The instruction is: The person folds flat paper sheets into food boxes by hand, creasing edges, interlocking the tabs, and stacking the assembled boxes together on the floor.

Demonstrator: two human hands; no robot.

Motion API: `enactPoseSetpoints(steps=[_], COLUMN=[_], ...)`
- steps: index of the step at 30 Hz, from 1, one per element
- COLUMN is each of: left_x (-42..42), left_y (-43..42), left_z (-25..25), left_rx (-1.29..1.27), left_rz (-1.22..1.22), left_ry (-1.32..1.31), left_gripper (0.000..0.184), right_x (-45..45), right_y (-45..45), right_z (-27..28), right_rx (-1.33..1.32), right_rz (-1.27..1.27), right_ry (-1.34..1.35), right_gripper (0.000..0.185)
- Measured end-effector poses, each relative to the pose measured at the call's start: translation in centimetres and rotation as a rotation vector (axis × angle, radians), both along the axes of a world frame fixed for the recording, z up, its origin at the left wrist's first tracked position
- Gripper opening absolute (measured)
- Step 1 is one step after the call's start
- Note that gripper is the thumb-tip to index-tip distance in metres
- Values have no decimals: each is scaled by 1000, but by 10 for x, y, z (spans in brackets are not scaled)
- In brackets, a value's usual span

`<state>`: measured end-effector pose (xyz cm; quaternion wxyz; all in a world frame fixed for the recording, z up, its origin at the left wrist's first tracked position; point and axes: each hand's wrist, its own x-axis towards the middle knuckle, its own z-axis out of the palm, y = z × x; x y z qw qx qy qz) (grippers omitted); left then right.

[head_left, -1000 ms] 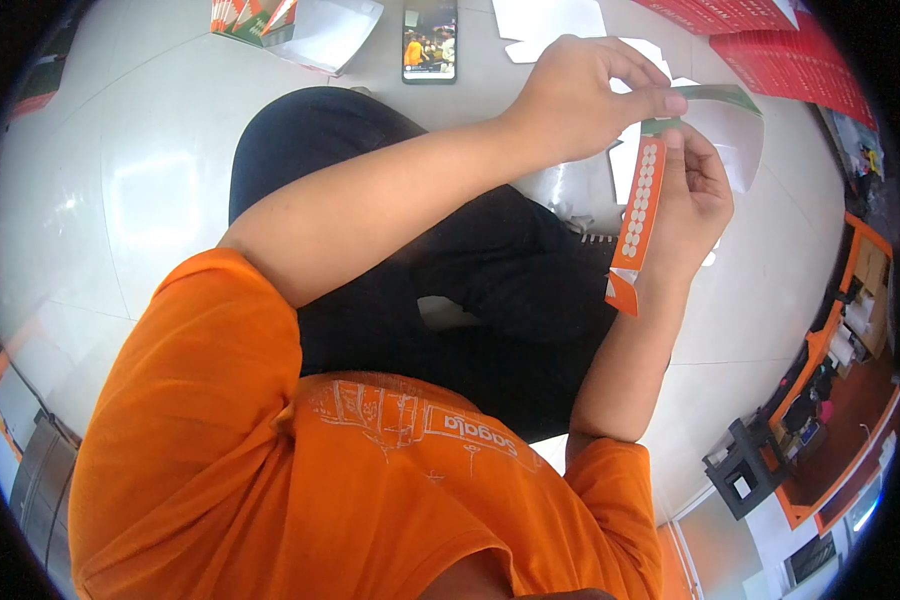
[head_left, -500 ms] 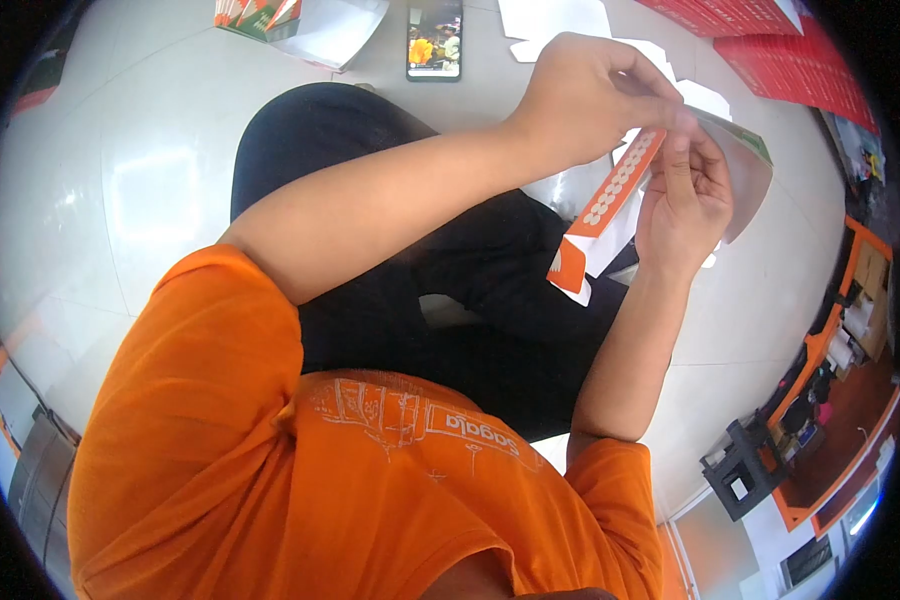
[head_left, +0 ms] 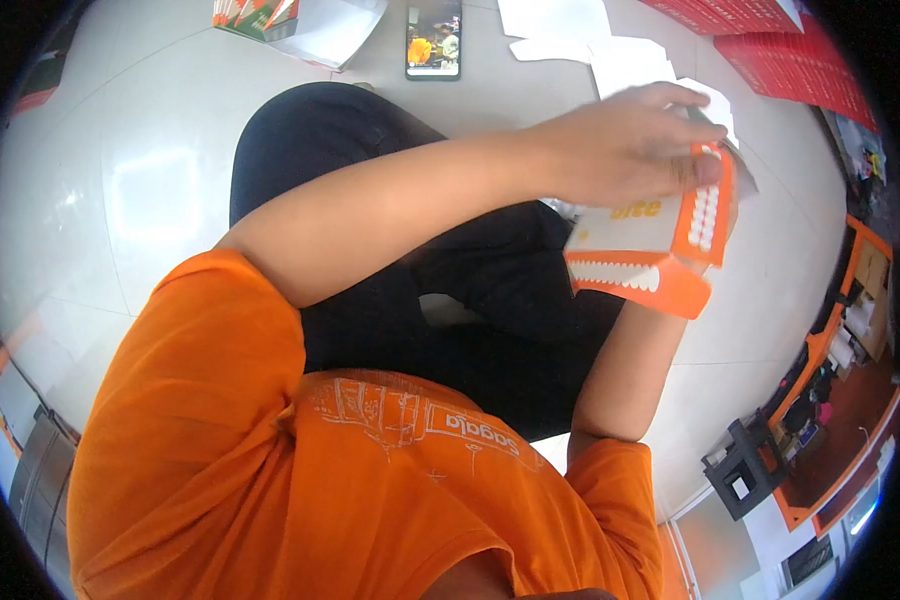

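Observation:
A partly folded cardboard box (head_left: 620, 232) is held up over my right knee. It has orange sides with white scalloped patterns and a pale panel with yellow letters. An orange end flap (head_left: 675, 290) sticks out toward me. My left hand (head_left: 635, 145) lies over the box's far edge, its thumb pressed on the orange side and its other fingers spread and slightly blurred. Behind the box is my right hand (head_left: 734, 208); only a sliver at the edge and the forearm show, and its fingers are hidden.
White cardboard pieces (head_left: 630, 62) lie on the tiled floor beyond my hands. A phone (head_left: 433, 42) with a lit screen lies ahead, near another printed box (head_left: 257, 17). Red printed stacks (head_left: 795, 75) stand at the far right, and a dark grey stool-like object (head_left: 740, 468) stands at right.
The box has turned, so its lettered panel and end flap now face me. My left hand has moved right and down onto its side. The right hand has gone behind the box.

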<state>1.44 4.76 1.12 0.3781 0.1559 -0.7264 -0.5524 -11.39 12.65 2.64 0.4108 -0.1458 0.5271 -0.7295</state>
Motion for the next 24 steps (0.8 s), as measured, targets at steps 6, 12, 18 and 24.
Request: enactPoseSetpoints(steps=[6, 12, 18, 24], left_x=[-11, 10, 5, 6], left_y=[-8, -22, -19, -11], left_z=[-23, 13, 6, 6], left_rx=[-137, 418, 777, 254], left_rz=[149, -148, -177, -63], left_ry=[-70, -470, 18, 40], left_gripper=[88, 98, 95, 50], right_x=[4, 18, -10, -9], right_y=[-7, -4, -8, -3], right_z=[3, 10, 9, 16], right_rx=[71, 240, 298, 496], right_rz=[117, 76, -162, -79], right_ry=[535, 1008, 1155, 1298], right_gripper=[35, 46, 24, 28])
